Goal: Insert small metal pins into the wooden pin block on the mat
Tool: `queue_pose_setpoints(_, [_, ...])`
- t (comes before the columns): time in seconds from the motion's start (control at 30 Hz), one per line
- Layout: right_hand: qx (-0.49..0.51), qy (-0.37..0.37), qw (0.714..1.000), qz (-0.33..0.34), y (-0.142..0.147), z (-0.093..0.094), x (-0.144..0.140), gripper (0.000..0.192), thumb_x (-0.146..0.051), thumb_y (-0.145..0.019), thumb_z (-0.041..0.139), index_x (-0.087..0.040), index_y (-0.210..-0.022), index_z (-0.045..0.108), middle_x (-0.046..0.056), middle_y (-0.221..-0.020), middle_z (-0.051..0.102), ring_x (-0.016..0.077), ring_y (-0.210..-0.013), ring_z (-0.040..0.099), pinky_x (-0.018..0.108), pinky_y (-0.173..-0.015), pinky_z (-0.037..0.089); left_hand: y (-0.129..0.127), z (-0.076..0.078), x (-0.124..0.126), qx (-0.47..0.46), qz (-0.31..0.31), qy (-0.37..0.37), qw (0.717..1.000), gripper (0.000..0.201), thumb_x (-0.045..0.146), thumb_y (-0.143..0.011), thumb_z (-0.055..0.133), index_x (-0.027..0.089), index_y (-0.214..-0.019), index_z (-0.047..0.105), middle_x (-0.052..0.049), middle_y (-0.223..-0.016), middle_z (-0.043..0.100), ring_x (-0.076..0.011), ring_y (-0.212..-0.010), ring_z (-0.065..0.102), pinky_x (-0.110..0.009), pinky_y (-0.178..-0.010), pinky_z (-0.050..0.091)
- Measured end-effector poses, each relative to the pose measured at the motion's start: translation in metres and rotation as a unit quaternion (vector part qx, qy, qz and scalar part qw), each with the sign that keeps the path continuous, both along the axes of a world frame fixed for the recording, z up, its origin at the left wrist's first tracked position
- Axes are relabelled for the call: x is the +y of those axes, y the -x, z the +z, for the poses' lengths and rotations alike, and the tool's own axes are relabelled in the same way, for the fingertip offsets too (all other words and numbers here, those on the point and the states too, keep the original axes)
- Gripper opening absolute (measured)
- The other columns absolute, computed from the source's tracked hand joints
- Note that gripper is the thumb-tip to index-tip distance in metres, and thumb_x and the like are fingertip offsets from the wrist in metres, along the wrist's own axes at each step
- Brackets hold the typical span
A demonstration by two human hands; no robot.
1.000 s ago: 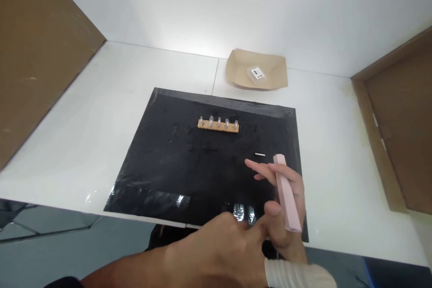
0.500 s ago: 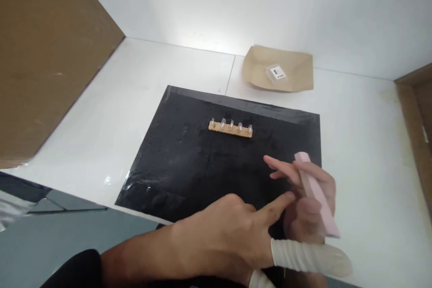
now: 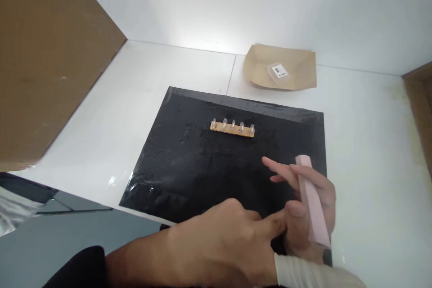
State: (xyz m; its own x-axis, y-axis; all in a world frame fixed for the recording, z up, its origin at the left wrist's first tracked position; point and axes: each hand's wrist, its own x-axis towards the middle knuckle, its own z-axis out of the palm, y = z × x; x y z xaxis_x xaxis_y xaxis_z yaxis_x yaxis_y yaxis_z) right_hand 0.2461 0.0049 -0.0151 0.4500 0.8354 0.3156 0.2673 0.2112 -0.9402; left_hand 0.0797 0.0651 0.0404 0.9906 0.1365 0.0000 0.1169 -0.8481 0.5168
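over the near right corner of the black textured mat (image 3: 202,166), the right hand (image 3: 303,207) pinches a long pink block (image 3: 313,202) that could slip as the left hand's (image 3: 219,247) curled forefinger crowds it.

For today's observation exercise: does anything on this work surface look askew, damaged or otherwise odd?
Little stands out. The black mat lies slightly skewed on the white table, its near edge glossy and wrinkled. The wooden strip of pegs sits intact. The right hand grips a pink bar.
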Motion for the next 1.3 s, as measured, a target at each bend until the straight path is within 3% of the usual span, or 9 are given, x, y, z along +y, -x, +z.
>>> queue_pose_setpoints(0.23, [0.036,0.006,0.999,-0.009,-0.012,0.001,-0.007,0.045,-0.056,-0.09,0.076,-0.026,-0.12,0.061,0.009,-0.115,0.08,0.0286,-0.089,0.075,0.043,-0.071,0.054,0.003,0.003,0.009,0.03,-0.01,-0.014,0.999,0.058,0.039,-0.101,0.061,0.03,-0.155,0.044,-0.015,-0.165,0.046,-0.017,-0.072,0.072,-0.03,-0.056,0.058])
queue_pose_setpoints(0.43, [-0.011,0.034,0.997,-0.067,-0.005,0.006,-0.017,0.025,-0.036,-0.103,0.062,-0.022,-0.123,0.055,0.007,-0.114,0.08,0.0222,-0.095,0.073,0.039,-0.083,0.053,0.03,-0.007,0.04,-0.109,0.13,-0.031,0.985,0.081,0.065,-0.105,0.047,0.023,-0.167,0.016,-0.021,-0.157,0.055,-0.0226,-0.104,0.076,-0.032,-0.082,0.065])
queue_pose_setpoints(0.57, [-0.017,0.023,0.996,-0.084,-0.015,0.003,-0.026,0.022,-0.025,-0.1,0.066,-0.021,-0.118,0.055,0.005,-0.108,0.082,0.0205,-0.086,0.073,0.038,-0.082,0.054,0.056,-0.021,0.076,-0.133,0.237,-0.158,0.949,0.065,0.037,-0.106,0.06,0.021,-0.163,0.032,-0.02,-0.158,0.053,-0.032,-0.141,0.054,-0.051,-0.11,0.055])
queue_pose_setpoints(0.7, [-0.01,0.042,0.991,-0.128,-0.024,-0.001,-0.037,0.023,-0.025,-0.099,0.068,-0.021,-0.117,0.055,0.004,-0.104,0.082,0.0199,-0.085,0.074,0.035,-0.079,0.055,0.07,-0.046,0.105,-0.124,0.299,-0.209,0.923,0.066,0.03,-0.1,0.069,0.03,-0.158,0.04,-0.018,-0.172,0.031,-0.0398,-0.155,0.032,-0.063,-0.118,0.042])
queue_pose_setpoints(0.83, [-0.013,0.079,0.988,-0.134,-0.028,-0.004,-0.048,0.021,-0.027,-0.1,0.068,-0.022,-0.117,0.057,0.004,-0.106,0.082,0.0184,-0.089,0.074,0.033,-0.082,0.057,0.073,-0.068,0.12,-0.096,0.335,-0.191,0.918,0.067,0.046,-0.095,0.075,0.038,-0.155,0.047,-0.013,-0.179,0.01,-0.0505,-0.16,0.013,-0.076,-0.119,0.025])
queue_pose_setpoints(0.97, [-0.026,0.101,0.985,-0.135,-0.033,-0.003,-0.053,0.019,-0.032,-0.102,0.066,-0.022,-0.117,0.061,0.004,-0.1,0.082,0.0177,-0.082,0.073,0.033,-0.08,0.058,0.066,-0.074,0.128,-0.095,0.331,-0.179,0.922,0.066,0.056,-0.089,0.078,0.04,-0.149,0.054,-0.011,-0.179,0.012,-0.052,-0.161,0.011,-0.078,-0.118,0.02])
queue_pose_setpoints(1.07, [-0.025,0.135,0.981,-0.136,-0.041,0.0,-0.047,0.026,-0.039,-0.102,0.066,-0.022,-0.122,0.066,0.002,-0.079,0.078,0.0154,-0.061,0.065,0.03,-0.062,0.055,0.06,-0.073,0.134,-0.095,0.324,-0.164,0.927,0.069,0.06,-0.085,0.081,0.04,-0.146,0.057,-0.01,-0.179,0.011,-0.0521,-0.161,0.009,-0.077,-0.119,0.017])
queue_pose_setpoints(1.17, [0.009,0.159,0.978,-0.133,-0.054,0.005,-0.032,0.044,-0.049,-0.102,0.063,-0.024,-0.138,0.064,-0.002,-0.061,0.067,0.0141,-0.047,0.053,0.027,-0.043,0.041,0.058,-0.073,0.14,-0.094,0.318,-0.135,0.934,0.071,0.067,-0.082,0.08,0.04,-0.144,0.059,-0.009,-0.18,0.011,-0.051,-0.162,0.008,-0.076,-0.12,0.015])
queue_pose_setpoints(1.3, [0.025,0.138,0.987,-0.082,-0.075,0.013,0.0,0.049,-0.056,-0.102,0.058,-0.026,-0.14,0.063,-0.002,-0.058,0.06,0.0148,-0.047,0.049,0.026,-0.039,0.035,0.061,-0.081,0.145,-0.11,0.335,-0.075,0.933,0.08,0.076,-0.084,0.071,0.038,-0.151,0.052,-0.012,-0.178,0.019,-0.047,-0.162,0.012,-0.074,-0.123,0.016])
